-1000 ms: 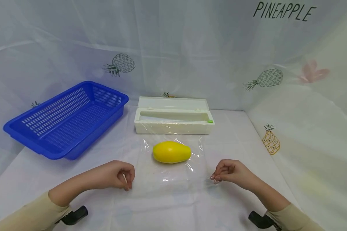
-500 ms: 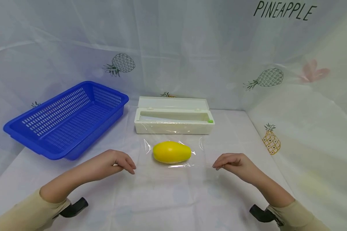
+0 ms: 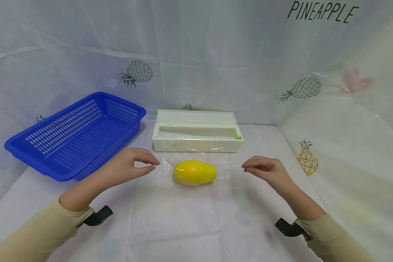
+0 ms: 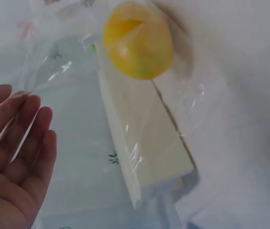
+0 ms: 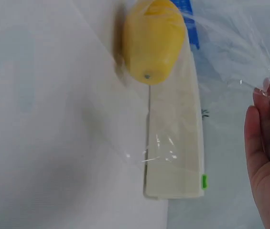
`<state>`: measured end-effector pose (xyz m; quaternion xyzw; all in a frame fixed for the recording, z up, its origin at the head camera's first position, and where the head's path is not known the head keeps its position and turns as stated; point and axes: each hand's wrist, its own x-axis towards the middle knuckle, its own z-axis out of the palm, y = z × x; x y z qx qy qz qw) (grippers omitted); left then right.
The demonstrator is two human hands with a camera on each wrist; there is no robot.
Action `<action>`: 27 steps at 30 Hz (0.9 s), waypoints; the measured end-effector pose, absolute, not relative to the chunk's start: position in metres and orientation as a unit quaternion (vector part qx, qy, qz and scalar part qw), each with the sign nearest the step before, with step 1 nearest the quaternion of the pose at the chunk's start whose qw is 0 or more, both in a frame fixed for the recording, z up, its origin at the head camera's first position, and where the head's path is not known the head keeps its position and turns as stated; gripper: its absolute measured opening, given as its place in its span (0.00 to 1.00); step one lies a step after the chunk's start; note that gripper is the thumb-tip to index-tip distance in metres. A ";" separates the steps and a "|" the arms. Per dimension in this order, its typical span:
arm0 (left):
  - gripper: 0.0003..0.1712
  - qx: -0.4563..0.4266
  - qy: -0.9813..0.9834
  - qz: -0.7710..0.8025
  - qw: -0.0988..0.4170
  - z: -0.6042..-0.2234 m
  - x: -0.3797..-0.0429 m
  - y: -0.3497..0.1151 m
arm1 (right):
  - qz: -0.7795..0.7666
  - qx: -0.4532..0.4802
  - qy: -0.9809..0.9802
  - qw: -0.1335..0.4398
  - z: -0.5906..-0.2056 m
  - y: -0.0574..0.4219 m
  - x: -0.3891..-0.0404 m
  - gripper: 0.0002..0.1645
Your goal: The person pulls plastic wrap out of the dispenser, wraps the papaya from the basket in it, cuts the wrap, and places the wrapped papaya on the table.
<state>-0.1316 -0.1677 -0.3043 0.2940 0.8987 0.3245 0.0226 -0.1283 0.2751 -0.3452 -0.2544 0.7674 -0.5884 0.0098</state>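
A smooth yellow oblong fruit [image 3: 194,172] lies on clear plastic wrap in front of the white wrap box. My left hand [image 3: 131,163] is left of the fruit, thumb and fingertips close together at the corner of the raised plastic wrap [image 4: 58,71]. On the other side, my right hand [image 3: 268,171] pinches the opposite corner between thumb and fingers, and the sheet [image 5: 264,52] stretches from its fingertips in the right wrist view. The lifted wrap passes above the fruit, whose yellow shows through it in both wrist views.
Behind the fruit stands the white wrap box [image 3: 196,145], lid raised, with a green slider [image 3: 238,137] at its right end. A blue perforated basket [image 3: 75,134] stands to the left, close to my left forearm. White pineapple-print cloth [image 3: 216,65] hangs behind.
Both hands have moved away from me, from the near side of the fruit to about level with it, and the wrap's near edge has come up with them. Fruit, box and basket have stayed put.
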 end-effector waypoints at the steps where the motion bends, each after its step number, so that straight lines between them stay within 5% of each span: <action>1: 0.09 0.290 0.899 0.327 0.015 -0.304 -0.134 -0.167 | -0.593 -0.254 0.764 0.007 -0.344 0.275 -0.130 0.10; 15: 0.10 0.259 0.901 0.346 -0.043 -0.301 -0.160 -0.155 | -0.589 -0.204 0.782 -0.013 -0.334 0.274 -0.152 0.08; 27: 0.11 0.233 0.909 0.346 -0.032 -0.311 -0.188 -0.152 | -0.588 -0.170 0.791 -0.001 -0.342 0.270 -0.183 0.11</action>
